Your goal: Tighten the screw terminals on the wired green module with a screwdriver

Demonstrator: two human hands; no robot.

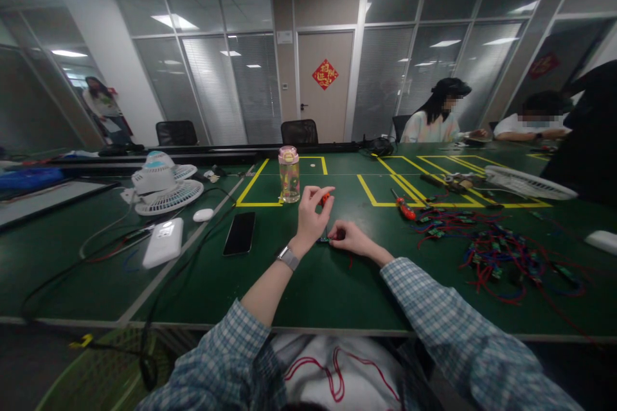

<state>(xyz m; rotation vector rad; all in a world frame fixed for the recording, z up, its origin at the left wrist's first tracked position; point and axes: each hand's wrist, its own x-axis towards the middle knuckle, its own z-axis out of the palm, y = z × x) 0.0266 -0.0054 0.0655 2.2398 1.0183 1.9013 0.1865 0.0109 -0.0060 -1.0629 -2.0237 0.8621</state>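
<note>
Over the middle of the green table, my left hand [313, 215] is closed around the red handle of a screwdriver [325, 198]. The screwdriver stands upright, its thin shaft pointing down at a small green circuit board [324, 239]. Fingers of my right hand [351, 237] pinch the board's right edge close to the tabletop. A short red wire hangs below that hand. Whether the tip touches a screw is too small to tell. A second screwdriver [405, 209] with a red handle lies to the right.
Tangled wired circuit boards [506, 257] spread at the right. A bottle [289, 176] stands ahead; a phone [240, 234], white power bank [164, 243] and white fan [166, 186] lie left. Yellow tape [308, 157] marks the table. People sit at the far right; a person stands far left.
</note>
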